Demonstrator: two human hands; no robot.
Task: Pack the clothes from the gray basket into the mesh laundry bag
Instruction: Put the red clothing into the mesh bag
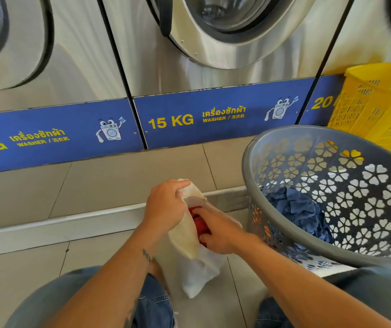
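A white mesh laundry bag [195, 273] hangs between my knees above the tiled floor. My left hand [166, 205] grips its upper rim and holds the mouth apart. My right hand [218, 230] is closed on a red garment [200, 224] that sits in the bag's opening. To the right, the gray basket [251, 162] with flower-shaped holes tilts toward me. Blue clothes [301, 209] lie crumpled in its bottom.
A row of steel front-loading washers [213, 67] with blue label strips stands straight ahead. A yellow plastic basket [376, 102] sits behind the gray one at the right. A low tiled step [71, 223] runs in front of the machines. My knees in jeans [151, 304] frame the bottom.
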